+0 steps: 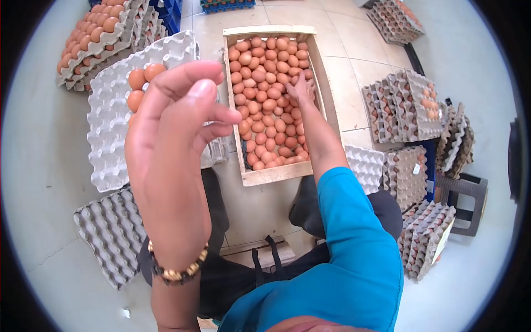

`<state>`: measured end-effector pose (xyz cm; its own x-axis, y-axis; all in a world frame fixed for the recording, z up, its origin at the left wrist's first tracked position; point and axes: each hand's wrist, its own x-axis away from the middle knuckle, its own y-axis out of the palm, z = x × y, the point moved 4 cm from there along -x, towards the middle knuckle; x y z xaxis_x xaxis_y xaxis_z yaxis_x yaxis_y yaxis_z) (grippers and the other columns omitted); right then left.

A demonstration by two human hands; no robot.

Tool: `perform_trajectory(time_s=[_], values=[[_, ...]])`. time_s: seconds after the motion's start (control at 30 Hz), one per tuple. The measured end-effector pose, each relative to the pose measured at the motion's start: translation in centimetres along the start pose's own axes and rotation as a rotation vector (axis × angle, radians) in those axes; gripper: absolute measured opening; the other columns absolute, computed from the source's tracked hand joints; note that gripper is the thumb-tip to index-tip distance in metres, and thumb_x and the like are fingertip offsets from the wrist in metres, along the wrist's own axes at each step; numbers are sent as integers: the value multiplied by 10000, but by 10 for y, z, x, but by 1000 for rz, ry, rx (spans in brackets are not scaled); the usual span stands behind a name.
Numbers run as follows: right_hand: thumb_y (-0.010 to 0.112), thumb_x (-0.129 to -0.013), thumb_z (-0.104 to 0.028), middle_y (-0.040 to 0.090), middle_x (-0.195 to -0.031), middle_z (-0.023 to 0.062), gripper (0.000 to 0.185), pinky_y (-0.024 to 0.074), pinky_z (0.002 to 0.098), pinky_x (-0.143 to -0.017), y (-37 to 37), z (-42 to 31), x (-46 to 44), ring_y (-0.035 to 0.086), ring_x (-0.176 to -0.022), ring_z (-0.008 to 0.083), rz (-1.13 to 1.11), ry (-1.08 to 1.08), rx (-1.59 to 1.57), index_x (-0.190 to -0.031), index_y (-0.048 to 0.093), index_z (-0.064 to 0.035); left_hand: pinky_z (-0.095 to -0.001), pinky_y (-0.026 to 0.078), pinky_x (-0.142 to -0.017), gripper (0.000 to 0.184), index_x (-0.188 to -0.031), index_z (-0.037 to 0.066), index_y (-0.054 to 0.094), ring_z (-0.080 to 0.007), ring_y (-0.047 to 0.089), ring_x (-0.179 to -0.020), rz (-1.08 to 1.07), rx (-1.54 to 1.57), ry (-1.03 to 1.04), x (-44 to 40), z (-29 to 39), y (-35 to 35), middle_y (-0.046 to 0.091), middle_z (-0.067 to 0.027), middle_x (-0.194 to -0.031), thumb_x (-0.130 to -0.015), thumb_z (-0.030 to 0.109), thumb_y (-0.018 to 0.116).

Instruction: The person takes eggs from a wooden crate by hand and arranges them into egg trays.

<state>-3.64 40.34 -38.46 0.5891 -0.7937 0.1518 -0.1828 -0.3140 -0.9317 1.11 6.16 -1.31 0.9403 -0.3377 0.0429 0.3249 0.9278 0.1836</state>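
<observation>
My left hand [177, 119] is raised close to the camera, with a beaded bracelet [178, 270] at its wrist. Its fingers are loosely curled and apart, and nothing shows in them. Behind it lies a grey egg tray [110, 124] with a few brown eggs [136, 79] in its cups; the hand hides part of it. My right hand [302, 90] reaches into a wooden crate [276, 176] full of loose brown eggs [270, 105]. Its fingers bend down round an egg by the crate's right wall, and the fingertips are partly hidden.
Filled egg trays [91, 41] are stacked at the upper left. More tray stacks [401, 108] stand along the right, beside a grey plastic stool [467, 202]. A bare egg tray [113, 235] lies at the lower left. My legs are on both sides of the crate's near end.
</observation>
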Motion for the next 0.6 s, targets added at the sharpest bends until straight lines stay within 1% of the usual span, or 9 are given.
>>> perform_trajectory(time_s=[0.1, 0.13, 0.23, 0.27, 0.37, 0.4, 0.47, 0.53, 0.6], values=[[669, -834, -407, 464, -1307, 245, 560, 467, 525, -954, 4, -3, 6, 475, -1235, 403, -39, -69, 53, -1287, 439, -171, -278, 459, -813, 403, -1236, -53, 518, -134, 597, -849, 5, -63, 2, -3, 1, 9, 584, -118, -1142, -938, 219, 513], [635, -874, -376, 503, -1256, 249, 481, 480, 516, -928, 1, -3, 8, 510, -1201, 410, -34, -129, 29, -1260, 448, -159, -279, 458, -812, 400, -1231, -55, 518, -134, 598, -846, 0, -48, -14, -2, -1, 12, 584, -113, -1135, -936, 216, 514], [625, -886, -382, 530, -1216, 245, 483, 484, 507, -928, 8, 15, -4, 553, -1139, 428, -62, -165, -69, -1268, 445, -147, -280, 457, -809, 355, -1193, -37, 543, -125, 601, -836, -23, -20, -5, -2, -5, 22, 585, -91, -1117, -938, 209, 524], [604, -909, -371, 578, -1160, 252, 450, 489, 509, -913, 12, 23, -12, 598, -1060, 433, 7, -192, -69, -1266, 448, -146, -280, 456, -808, 341, -1184, -30, 552, -123, 600, -837, -35, -21, 3, -2, -5, 23, 585, -88, -1116, -943, 209, 525], [584, -929, -346, 621, -1091, 265, 434, 485, 503, -916, 2, 37, -17, 615, -1034, 429, -63, -138, -419, -1268, 438, -116, -281, 456, -806, 300, -1161, -8, 574, -122, 601, -846, -59, -45, 38, -2, -6, 23, 589, -81, -1114, -954, 205, 534], [592, -936, -351, 676, -956, 204, 368, 539, 482, -754, 15, 51, -31, 670, -892, 346, 175, -273, -369, -1187, 507, -97, -281, 455, -805, 286, -1154, -1, 580, -122, 602, -850, -67, -53, 52, -2, -7, 25, 591, -79, -1113, -958, 204, 537], [590, -948, -386, 652, -827, 99, 295, 490, 379, -542, 2, 59, -29, 628, -681, 234, -216, -110, -635, -1054, 550, -114, -246, 470, -758, 264, -1122, -16, 597, -96, 594, -827, -25, 45, 70, -3, -12, 31, 612, -57, -992, -948, 181, 570], [566, -973, -419, 630, -782, 1, 277, 386, 243, -356, -1, 52, -16, 549, -527, 96, -491, 115, -1011, -870, 576, -163, -228, 478, -733, 248, -1104, -17, 608, -81, 593, -814, -11, 114, 81, -3, -9, 35, 623, -43, -928, -945, 173, 584], [572, -956, -461, 636, -780, 11, 307, 447, 234, -441, -12, 45, 5, 589, -612, 122, -874, 102, -1377, -949, 591, -154, -226, 479, -729, 239, -1101, -4, 612, -77, 599, -809, -32, 158, 58, 1, -6, 40, 627, -37, -921, -949, 177, 580]])
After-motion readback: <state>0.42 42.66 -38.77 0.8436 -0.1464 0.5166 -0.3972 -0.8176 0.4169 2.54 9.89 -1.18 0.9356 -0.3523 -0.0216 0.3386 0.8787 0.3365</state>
